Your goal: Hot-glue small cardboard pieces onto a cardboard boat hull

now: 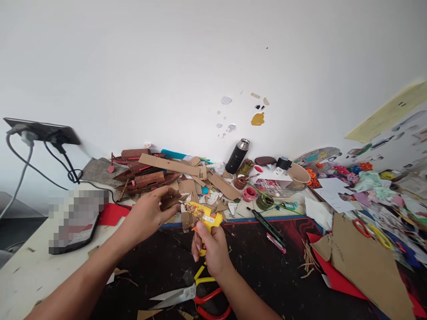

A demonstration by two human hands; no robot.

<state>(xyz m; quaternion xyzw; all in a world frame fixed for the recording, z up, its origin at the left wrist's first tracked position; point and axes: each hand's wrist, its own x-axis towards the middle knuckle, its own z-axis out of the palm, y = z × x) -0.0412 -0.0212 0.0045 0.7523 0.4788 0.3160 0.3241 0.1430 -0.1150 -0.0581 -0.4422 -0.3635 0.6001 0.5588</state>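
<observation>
My right hand is closed round the handle of a yellow glue gun, whose nozzle points left. My left hand pinches a small brown cardboard piece right at the nozzle tip. Both hands hover over the dark cutting mat near the middle of the table.
Scissors with yellow and red handles lie under my right wrist. A heap of cardboard scraps, a black flask, paint pots, a green craft knife and a large cardboard sheet crowd the table. Cables hang at left.
</observation>
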